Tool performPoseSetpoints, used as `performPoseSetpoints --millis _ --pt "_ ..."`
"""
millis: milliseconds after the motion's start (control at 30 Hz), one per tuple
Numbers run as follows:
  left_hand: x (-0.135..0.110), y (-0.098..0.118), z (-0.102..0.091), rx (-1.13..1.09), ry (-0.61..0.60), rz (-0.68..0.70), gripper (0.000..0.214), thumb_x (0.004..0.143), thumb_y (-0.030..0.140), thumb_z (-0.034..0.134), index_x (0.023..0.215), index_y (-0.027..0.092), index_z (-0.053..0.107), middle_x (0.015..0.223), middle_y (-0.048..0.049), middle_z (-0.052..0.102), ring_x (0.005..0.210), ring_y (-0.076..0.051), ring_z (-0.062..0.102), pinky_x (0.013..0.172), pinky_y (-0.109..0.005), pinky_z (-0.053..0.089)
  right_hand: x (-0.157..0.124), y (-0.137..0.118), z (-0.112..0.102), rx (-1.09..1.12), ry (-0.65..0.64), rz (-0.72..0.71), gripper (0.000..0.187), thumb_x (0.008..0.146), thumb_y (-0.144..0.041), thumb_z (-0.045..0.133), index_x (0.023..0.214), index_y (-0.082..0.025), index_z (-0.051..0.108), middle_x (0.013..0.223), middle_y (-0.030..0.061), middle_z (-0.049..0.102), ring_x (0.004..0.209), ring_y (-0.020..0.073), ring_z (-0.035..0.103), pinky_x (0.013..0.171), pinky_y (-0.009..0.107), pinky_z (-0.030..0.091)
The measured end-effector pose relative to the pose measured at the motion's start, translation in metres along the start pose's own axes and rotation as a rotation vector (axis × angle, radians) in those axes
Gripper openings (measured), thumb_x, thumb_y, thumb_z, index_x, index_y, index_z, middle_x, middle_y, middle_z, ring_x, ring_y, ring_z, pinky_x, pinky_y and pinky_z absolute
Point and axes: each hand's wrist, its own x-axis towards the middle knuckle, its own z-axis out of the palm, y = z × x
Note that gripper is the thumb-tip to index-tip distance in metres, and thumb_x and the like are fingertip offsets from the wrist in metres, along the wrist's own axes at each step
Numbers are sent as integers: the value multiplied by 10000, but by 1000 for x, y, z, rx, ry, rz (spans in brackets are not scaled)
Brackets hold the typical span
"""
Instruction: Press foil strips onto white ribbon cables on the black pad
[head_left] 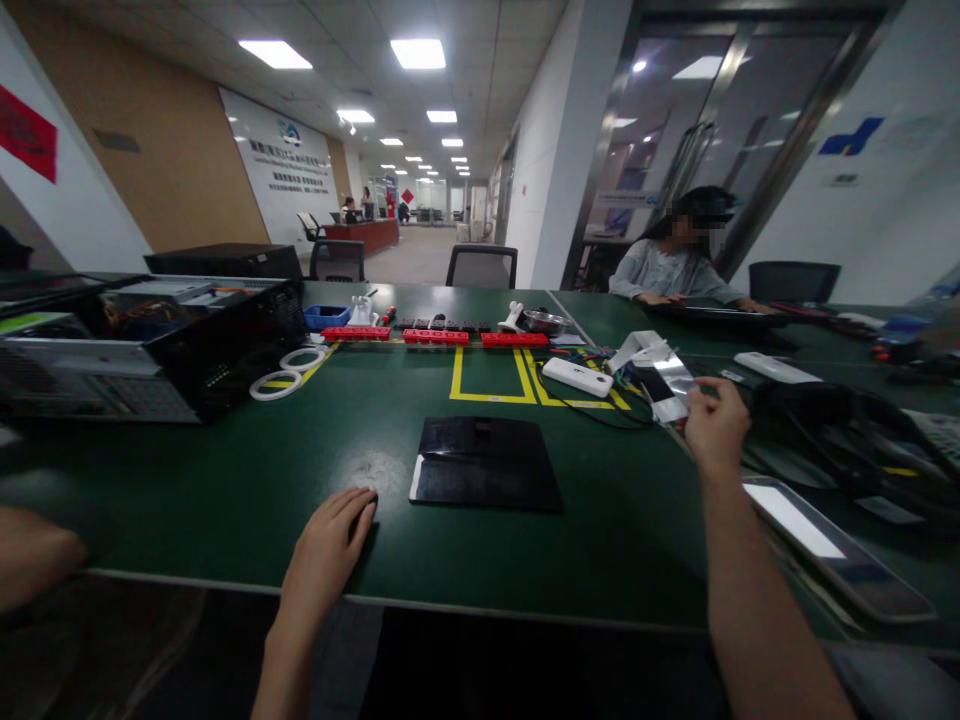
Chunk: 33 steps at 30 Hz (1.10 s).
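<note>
My left hand (330, 540) rests on the green table (480, 560) near its front edge, holding nothing, its fingers lying on the surface. To its right lies a flat glossy black panel (487, 465) with a short raised stub at the back. My right hand (716, 420) is out at the right, thumb and forefinger pinched on the edge of a shiny, clear plastic piece (679, 375). What exactly that piece is cannot be made out. Close by it are a white power bank (577, 377) and a tangle of thin coloured wires.
An opened computer case (172, 350) and white rings (276, 386) stand left. Red trays (435, 337) line the back beside yellow tape marks (491, 399). A phone (832, 545) and black bag (862, 440) lie right. A person (671, 260) sits opposite; another's arm (34, 560) shows left.
</note>
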Motion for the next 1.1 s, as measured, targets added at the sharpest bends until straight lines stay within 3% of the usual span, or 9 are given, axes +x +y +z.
performPoseSetpoints --millis 100,233,333,500,633,733,833,1000,1100 --pt "0 2 -1 -2 4 -3 358 902 401 398 1032 205 667 1072 -67 687 1059 -237 599 957 -398 439 -7 -13 3 -106 7 -174 262 777 -258 458 972 -158 601 654 41 578 601 202 570 643 317 446" --pt "1 3 -3 -2 -9 2 359 908 399 392 1044 200 658 1081 -76 682 1059 -240 597 957 -407 436 -20 -36 2 -92 -55 -275 285 842 -286 422 1027 -153 593 744 65 592 616 180 549 648 294 429" --pt "1 3 -2 -3 -13 -1 351 912 389 390 1047 202 654 1089 -76 677 1064 -241 592 958 -414 434 -32 -55 -2 35 -94 -263 268 856 -312 444 1026 -156 582 750 58 588 545 149 526 567 267 430" --pt "1 2 -2 -4 -26 -14 343 911 379 402 1059 192 649 1103 -77 670 1078 -237 581 966 -407 429 -51 -84 -9 436 -203 -189 251 801 -372 569 960 -178 555 681 19 559 479 141 504 455 264 429" --pt "1 2 -2 1 -27 -13 339 908 379 406 1051 200 655 1092 -73 676 1061 -237 591 956 -408 436 -58 -92 -12 726 -484 -103 333 716 -435 664 897 -207 503 647 -4 564 517 149 523 472 268 436" --pt "1 3 -2 -2 -16 -9 341 906 385 407 1048 203 658 1089 -72 678 1061 -238 593 957 -401 435 -60 -91 -15 775 -764 -15 394 687 -490 680 876 -216 470 615 -17 551 514 148 524 460 250 412" --pt "1 3 -3 -5 -17 -9 343 904 384 408 1050 201 659 1098 -72 675 1069 -240 589 960 -403 433 -60 -91 -15 678 -1034 26 410 698 -524 666 864 -198 481 626 -4 548 529 138 519 465 227 385" --pt "0 4 -4 -10 -17 -25 336 904 383 414 1048 204 659 1094 -67 677 1071 -237 587 963 -408 433 -68 -89 4 458 -1527 -75 358 789 -477 601 928 -157 516 680 -3 534 572 103 483 485 187 345" --pt "0 3 -4 -8 -23 -22 339 904 381 414 1055 199 655 1099 -70 674 1078 -236 583 969 -408 428 -79 -85 20 360 -1690 -83 344 823 -466 555 966 -159 496 611 -45 465 506 84 440 444 175 336"
